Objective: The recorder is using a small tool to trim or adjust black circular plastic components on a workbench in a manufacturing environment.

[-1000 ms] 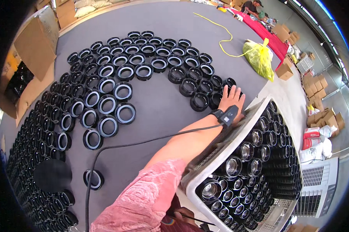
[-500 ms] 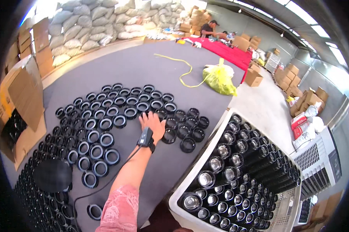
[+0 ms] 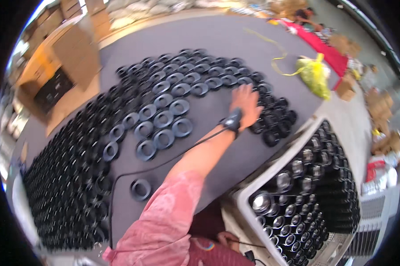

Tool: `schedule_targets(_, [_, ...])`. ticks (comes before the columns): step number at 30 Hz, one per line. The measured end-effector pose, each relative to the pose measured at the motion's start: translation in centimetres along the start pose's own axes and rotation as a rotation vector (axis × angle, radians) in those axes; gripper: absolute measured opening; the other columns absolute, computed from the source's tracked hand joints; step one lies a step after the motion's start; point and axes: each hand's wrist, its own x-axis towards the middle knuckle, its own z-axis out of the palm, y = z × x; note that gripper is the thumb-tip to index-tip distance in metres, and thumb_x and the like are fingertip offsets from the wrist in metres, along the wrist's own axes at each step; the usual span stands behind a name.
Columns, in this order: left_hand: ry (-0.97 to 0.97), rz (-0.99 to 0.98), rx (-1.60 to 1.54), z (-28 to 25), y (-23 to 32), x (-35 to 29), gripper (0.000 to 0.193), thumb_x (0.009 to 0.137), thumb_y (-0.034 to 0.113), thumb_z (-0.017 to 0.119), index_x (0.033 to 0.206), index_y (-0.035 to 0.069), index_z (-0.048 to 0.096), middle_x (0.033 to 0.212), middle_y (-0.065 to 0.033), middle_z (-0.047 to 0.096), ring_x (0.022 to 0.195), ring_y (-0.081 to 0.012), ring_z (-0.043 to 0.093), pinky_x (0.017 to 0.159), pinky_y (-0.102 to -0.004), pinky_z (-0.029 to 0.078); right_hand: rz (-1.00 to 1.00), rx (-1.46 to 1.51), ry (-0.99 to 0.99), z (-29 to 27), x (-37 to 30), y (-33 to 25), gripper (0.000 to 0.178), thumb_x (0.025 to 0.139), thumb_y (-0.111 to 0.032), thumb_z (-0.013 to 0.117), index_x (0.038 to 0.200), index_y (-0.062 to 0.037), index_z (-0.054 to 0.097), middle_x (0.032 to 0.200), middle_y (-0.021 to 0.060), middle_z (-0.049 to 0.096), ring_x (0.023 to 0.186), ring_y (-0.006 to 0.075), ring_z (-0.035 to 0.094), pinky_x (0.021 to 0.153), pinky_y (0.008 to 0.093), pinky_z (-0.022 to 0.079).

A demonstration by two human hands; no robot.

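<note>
My left hand [image 3: 246, 106], in a pink sleeve with a black band at the wrist, reaches palm down over the grey table. Its fingers are spread at the edge of a cluster of black rings [image 3: 200, 89], touching or just above them. Darker black rings [image 3: 271, 137] lie beside the thumb, on the right. A single black ring [image 3: 140, 189] sits apart, nearer to me. My right hand [image 3: 228, 241] is low by my lap, small and partly hidden. A dark cable runs beside it, and its grip is unclear.
On the right stands a pale plastic crate [image 3: 244, 201] holding many black cylinders with shiny tops. An opened cardboard box [image 3: 71, 62] is at the left. A yellow plastic bag [image 3: 314, 77] with a cord lies at the table's far right, near a red-covered table [image 3: 317, 42].
The view has turned, so the table and rings sit differently in it. My left hand keeps about the same place among the rings. My right hand has come into view low down.
</note>
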Motion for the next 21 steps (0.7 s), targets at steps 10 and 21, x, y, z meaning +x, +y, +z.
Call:
schedule_targets(10, [-0.078,0.223,-0.177,-18.3,10.9,-23.0,0.047,0.076,0.031,0.074,0.112,0.006,0.06,0.119,-0.0157,0.06,0.113,-0.0336,0.057,0.112,-0.0566,0.036,-0.211,0.089,-0.148,2.4,1.5,-8.1,0.011,0.091,-0.004,0.066,0.101,-0.0005,0.07,0.096,0.0108,0.07,0.086,0.0188,0.065,0.081,0.0324,0.052])
schedule_targets(21, [0.338,-0.431,0.088,-26.3,1.2,-38.6,0.079,0.072,0.018,0.084,0.137,-0.002,0.045,0.133,-0.0256,0.052,0.125,-0.0463,0.048,0.106,-0.0509,0.041,-0.684,0.19,-0.116,6.9,4.9,-22.1,0.016,0.1,-0.002,0.051,0.106,0.0011,0.066,0.106,0.0114,0.068,0.091,0.0178,0.064,0.081,0.0299,0.053])
